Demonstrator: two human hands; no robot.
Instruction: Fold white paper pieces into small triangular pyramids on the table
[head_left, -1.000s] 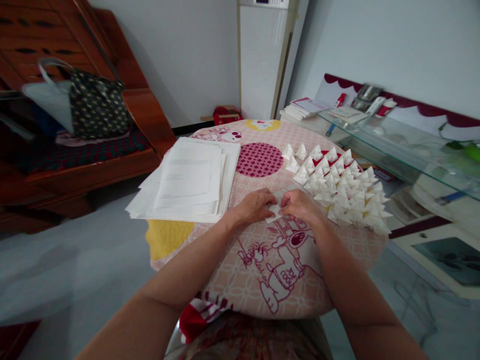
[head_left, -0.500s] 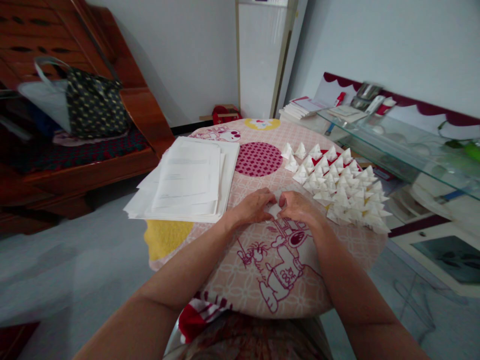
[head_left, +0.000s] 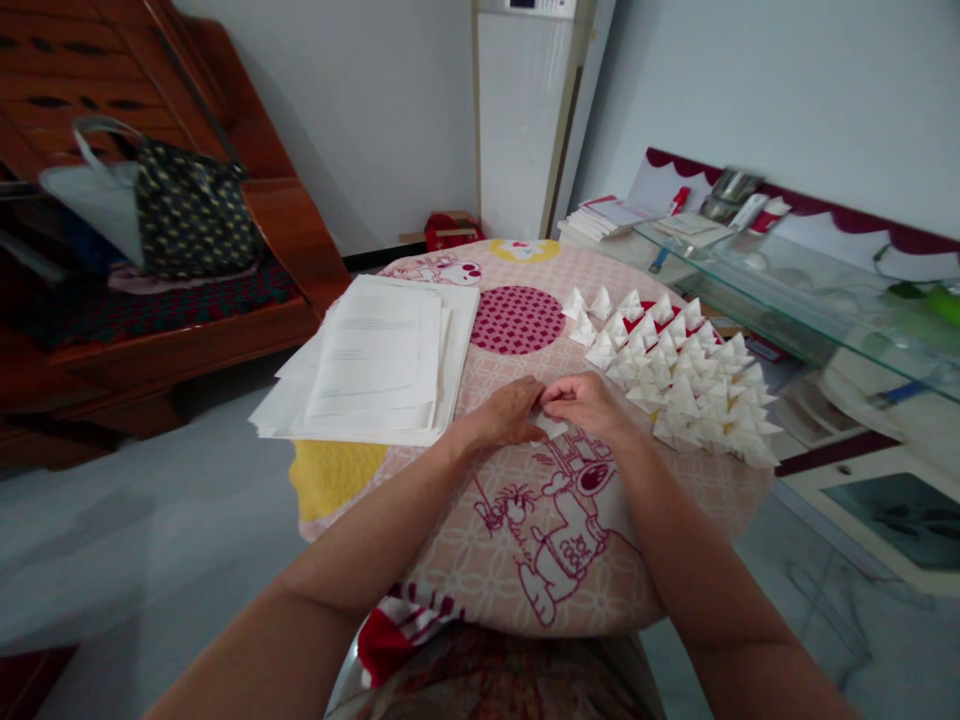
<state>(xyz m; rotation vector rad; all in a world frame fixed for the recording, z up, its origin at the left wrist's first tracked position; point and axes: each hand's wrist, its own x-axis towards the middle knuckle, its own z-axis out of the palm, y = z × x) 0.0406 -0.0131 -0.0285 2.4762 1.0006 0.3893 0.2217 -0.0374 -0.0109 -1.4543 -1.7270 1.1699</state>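
Observation:
My left hand (head_left: 506, 412) and my right hand (head_left: 585, 402) meet at the middle of a round table covered by a pink cartoon-print cloth (head_left: 555, 540). Between their fingertips lies a small white folded paper piece (head_left: 551, 427), pressed against the cloth; both hands are closed on it and only a corner of it shows. To the right, several white folded paper triangles (head_left: 675, 370) stand in rows. A stack of white paper sheets (head_left: 379, 360) lies to the left of my hands.
A wooden bench (head_left: 187, 320) with a dotted dark bag (head_left: 191, 215) stands at the left. A glass-topped shelf (head_left: 810, 290) with books and jars runs along the right. A tall white cabinet (head_left: 525, 110) stands behind the table.
My right hand has slid left over the paper piece, closing the gap to my left hand; less of the paper shows now.

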